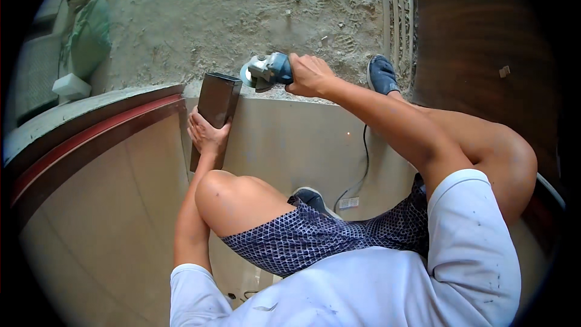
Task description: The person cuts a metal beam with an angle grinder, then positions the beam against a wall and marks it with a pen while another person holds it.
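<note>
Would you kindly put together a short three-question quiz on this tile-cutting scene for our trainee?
1. True or false: the right hand holds the blue angle grinder.
2. What does the left hand press on? A) the dark rectangular block B) the power cord C) the blue shoe
3. Fill in: the person squats on a large beige ____.

Key: 1 true; 2 A; 3 tile.
</note>
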Motion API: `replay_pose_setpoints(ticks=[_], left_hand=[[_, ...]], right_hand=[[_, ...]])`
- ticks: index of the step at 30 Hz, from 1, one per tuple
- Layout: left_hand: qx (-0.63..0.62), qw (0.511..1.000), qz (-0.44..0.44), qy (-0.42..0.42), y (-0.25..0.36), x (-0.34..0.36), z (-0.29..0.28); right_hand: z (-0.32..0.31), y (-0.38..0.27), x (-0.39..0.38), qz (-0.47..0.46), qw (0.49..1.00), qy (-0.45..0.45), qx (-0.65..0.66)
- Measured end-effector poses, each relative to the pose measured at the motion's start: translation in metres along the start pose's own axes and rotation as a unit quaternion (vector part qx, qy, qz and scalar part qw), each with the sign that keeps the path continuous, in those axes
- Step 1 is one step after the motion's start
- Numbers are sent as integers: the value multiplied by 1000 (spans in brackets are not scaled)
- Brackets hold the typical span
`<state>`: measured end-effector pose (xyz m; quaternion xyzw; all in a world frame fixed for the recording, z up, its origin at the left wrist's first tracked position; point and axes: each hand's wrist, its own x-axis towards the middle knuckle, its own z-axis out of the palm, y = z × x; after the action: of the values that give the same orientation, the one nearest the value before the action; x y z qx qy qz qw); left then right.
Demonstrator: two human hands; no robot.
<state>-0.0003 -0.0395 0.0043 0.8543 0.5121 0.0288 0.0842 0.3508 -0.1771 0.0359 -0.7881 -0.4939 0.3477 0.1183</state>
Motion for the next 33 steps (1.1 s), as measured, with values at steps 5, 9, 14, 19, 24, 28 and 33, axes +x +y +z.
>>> replay_pose_setpoints(ticks=[5, 9, 14, 19, 24, 28, 33], left_hand=[[-1, 1000, 3, 1, -2, 0, 1], [4, 1000, -3, -7, 0, 1, -2], [-2, 1000, -6, -12, 2, 2, -2], [5, 1000, -6, -9, 0, 2, -1], [9, 1000, -4, -5, -2, 2, 1], [11, 1000, -3, -4, -2, 2, 0], [7, 1000, 1, -5, -1, 2, 0]], right_hand=[[12, -15, 1, -10, 999, 23, -35], [15, -21, 2, -12, 998, 16, -57], [14, -28, 0, -11, 997, 21, -68], [15, -30, 2, -23, 997, 19, -74], [16, -30, 1, -28, 996, 17, -80], [18, -27, 1, -36, 996, 21, -84], [23, -23, 0, -61, 993, 29, -101]])
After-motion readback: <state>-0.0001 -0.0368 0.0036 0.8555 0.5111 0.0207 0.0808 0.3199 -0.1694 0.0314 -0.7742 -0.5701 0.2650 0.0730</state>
